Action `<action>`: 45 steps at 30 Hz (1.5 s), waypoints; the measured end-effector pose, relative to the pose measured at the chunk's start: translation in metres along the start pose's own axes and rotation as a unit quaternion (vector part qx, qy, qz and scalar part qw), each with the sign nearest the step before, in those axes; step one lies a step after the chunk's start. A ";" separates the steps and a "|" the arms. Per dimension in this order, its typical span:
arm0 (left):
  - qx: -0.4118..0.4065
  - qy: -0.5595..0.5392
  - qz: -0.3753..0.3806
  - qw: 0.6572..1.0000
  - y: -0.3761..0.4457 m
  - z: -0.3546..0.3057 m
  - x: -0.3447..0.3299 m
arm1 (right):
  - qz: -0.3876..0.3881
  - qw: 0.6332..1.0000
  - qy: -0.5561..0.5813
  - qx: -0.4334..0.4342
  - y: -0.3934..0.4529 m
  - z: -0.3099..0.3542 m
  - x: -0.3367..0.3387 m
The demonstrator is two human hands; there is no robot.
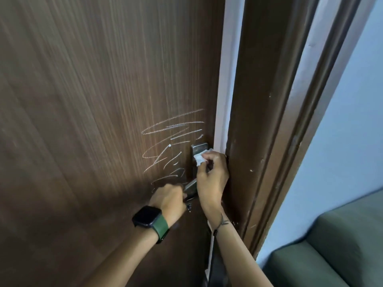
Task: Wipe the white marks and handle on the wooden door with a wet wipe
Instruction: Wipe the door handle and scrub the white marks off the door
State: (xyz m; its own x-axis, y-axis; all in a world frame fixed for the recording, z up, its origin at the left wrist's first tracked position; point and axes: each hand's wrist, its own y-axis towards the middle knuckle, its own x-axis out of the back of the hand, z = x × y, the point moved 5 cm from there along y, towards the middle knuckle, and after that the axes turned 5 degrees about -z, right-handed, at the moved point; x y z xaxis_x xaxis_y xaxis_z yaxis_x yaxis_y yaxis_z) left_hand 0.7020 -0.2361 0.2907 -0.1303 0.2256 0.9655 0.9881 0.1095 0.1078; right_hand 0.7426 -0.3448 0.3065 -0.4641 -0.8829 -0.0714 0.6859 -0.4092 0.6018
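A brown wooden door (93, 100) fills the left of the view. White scribbled marks (170, 146) run across it just left of the metal handle plate (198, 148). My right hand (211, 177) presses a crumpled white wet wipe (200, 158) against the plate. My left hand (169, 198), with a black watch on a green strap at the wrist, grips the metal lever handle (191, 188) below. Most of the lever is hidden by both hands.
The door's white edge (226, 100) and the dark brown frame (269, 121) stand right of the handle. A pale blue wall (352, 131) lies beyond, with a green cushioned seat (331, 245) at the bottom right.
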 end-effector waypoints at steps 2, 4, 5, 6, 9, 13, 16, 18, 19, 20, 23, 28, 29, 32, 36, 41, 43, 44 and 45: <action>-0.016 0.006 -0.022 1.000 0.013 0.007 0.012 | -0.019 0.999 0.014 -0.039 0.006 -0.013 -0.012; -0.031 0.016 -0.047 0.998 0.026 0.014 0.025 | -0.029 0.991 0.052 -0.119 0.013 -0.034 -0.026; -0.039 0.025 -0.053 0.997 0.032 0.017 0.030 | -0.037 0.978 0.083 -0.187 0.016 -0.047 -0.032; -0.047 0.033 -0.053 0.997 0.038 0.020 0.033 | -0.047 0.956 0.122 -0.261 0.017 -0.062 -0.037; -0.066 0.066 -0.048 0.994 0.053 0.026 0.035 | -0.088 0.900 0.198 -0.378 0.021 -0.092 -0.052; -0.082 0.095 -0.034 0.992 0.070 0.034 0.035 | -0.102 0.934 0.179 -0.290 0.040 -0.091 -0.070; -0.093 0.080 -0.002 0.992 0.077 0.037 0.033 | -0.064 0.947 0.155 -0.274 0.063 -0.098 -0.081; -0.087 0.082 0.012 0.993 0.080 0.039 0.032 | -0.023 0.934 0.161 -0.319 0.067 -0.108 -0.091; -0.079 0.086 0.018 0.993 0.081 0.040 0.031 | -0.012 0.921 0.177 -0.347 0.066 -0.111 -0.096; -0.072 0.091 0.023 0.993 0.082 0.041 0.029 | -0.007 0.911 0.194 -0.365 0.065 -0.112 -0.099; -0.065 0.109 0.024 0.992 0.082 0.039 0.028 | 0.031 0.908 0.210 -0.362 0.067 -0.113 -0.104; -0.050 0.103 0.034 0.993 0.084 0.037 0.028 | 0.098 0.891 0.206 -0.392 0.073 -0.117 -0.106; -0.049 0.097 0.034 0.993 0.084 0.035 0.028 | 0.105 0.886 0.213 -0.398 0.073 -0.117 -0.105; -0.042 0.089 0.028 0.995 0.083 0.034 0.029 | 0.119 0.884 0.218 -0.396 0.072 -0.117 -0.103; -0.031 0.063 0.031 0.997 0.081 0.033 0.030 | 0.124 0.886 0.221 -0.388 0.068 -0.120 -0.100; -0.018 0.068 0.042 0.997 0.079 0.028 0.029 | 0.138 0.893 0.201 -0.378 0.068 -0.117 -0.102; -0.011 0.078 0.040 0.996 0.078 0.027 0.030 | 0.139 0.896 0.189 -0.377 0.072 -0.116 -0.104; -0.006 0.084 0.036 0.996 0.078 0.026 0.030 | 0.138 0.899 0.177 -0.376 0.073 -0.116 -0.105; -0.001 0.089 0.033 0.996 0.077 0.026 0.031 | 0.134 0.905 0.161 -0.370 0.074 -0.116 -0.106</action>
State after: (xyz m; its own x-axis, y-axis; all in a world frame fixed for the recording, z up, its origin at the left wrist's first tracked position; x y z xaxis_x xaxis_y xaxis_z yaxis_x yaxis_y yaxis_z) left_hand 0.7724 -0.1953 0.3228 -0.0483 0.0581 0.9971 0.9942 0.0984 0.0425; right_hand 0.9071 -0.3084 0.2663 -0.1195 -0.9461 -0.3012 0.9926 -0.1070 -0.0579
